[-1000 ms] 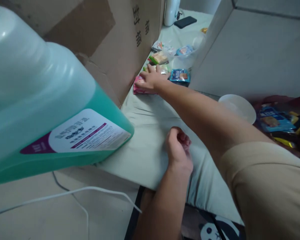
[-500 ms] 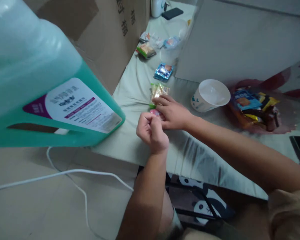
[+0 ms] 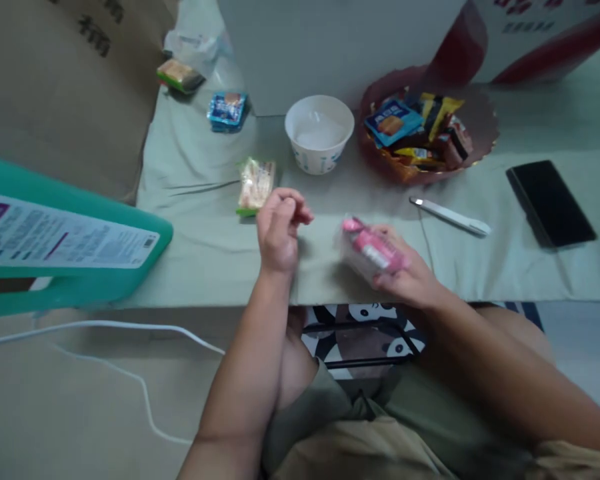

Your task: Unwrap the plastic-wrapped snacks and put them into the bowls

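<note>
**While the right hand (image 3: 411,277) grips a small pink packet in clear plastic (image 3: 380,252), slick wrapping raises risk of a slip**

The packet is held on the near side of a round white paper bowl with a blue-green pattern (image 3: 316,161), slightly to its right; whether it touches the pale green cloth (image 3: 205,267) cannot be told. The left hand (image 3: 280,230), nearer than the bowl and a little to its left, is loosely curled, nothing visible in it, well apart from the right. Because the grip appears to take only the packet's right end, loose film could slide through the fingers, and the cloth's front edge, on the bowl's near side, leaves little room to stop a drop. A careless swing of the left wrist could shove the cream-and-green wrapped packet (image 3: 257,185), left of the bowl. Right of the bowl, a slim white tool with a dark metal tip (image 3: 450,217) could snag a passing knuckle.
</note>
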`<state>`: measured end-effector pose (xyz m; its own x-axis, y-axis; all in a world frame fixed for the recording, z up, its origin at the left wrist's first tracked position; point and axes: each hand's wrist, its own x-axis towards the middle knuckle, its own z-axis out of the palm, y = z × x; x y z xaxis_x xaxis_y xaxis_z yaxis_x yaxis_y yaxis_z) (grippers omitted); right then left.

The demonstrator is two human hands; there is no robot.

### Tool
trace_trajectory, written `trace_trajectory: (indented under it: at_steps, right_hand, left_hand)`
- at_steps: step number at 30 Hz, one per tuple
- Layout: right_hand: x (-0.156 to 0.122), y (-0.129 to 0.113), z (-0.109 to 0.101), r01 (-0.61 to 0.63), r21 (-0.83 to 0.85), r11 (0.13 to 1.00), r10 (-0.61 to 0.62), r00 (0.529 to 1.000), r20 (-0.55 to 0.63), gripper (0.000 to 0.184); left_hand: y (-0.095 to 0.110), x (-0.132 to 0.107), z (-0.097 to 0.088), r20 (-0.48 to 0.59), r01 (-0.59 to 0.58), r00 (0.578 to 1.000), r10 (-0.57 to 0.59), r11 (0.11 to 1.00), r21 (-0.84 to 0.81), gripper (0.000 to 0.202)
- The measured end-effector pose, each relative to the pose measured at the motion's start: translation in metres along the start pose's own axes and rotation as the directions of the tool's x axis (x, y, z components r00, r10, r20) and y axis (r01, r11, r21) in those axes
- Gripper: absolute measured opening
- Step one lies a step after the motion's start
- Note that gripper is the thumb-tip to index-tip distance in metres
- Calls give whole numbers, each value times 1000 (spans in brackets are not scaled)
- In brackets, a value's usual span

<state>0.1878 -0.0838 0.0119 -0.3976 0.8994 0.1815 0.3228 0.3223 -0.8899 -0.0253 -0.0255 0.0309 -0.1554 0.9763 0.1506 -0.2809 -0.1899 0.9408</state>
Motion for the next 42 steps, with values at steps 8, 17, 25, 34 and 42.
trace_trajectory:
  at_steps: [8,17,25,34,42]
  right_hand:
    - [0,15,-55,-163,-213,963,108,963,-246,42]
    - [-26,50,-120,-533,-632,562,247,838,-487,23]
    - [-18,-5,-94,-350,-172,921,285,905,-316,25]
    - [-19,-9,-81,-432,-354,829,440,896,-62,37]
    - [-45,33,-120,-469,-569,675,218,864,-453,26]
  left_hand:
    - [-41,-12,56,363,324,857,-366,930,175,57]
    - [-47,2,61,155,230,962,-226,973,-7,51]
    - [-52,-8,59,172,159,971,-166,986,50,57]
    - [-60,0,49,2,69,998,-70,989,133,57]
    - [-46,8,21,-22,-98,989,148,755,648,50]
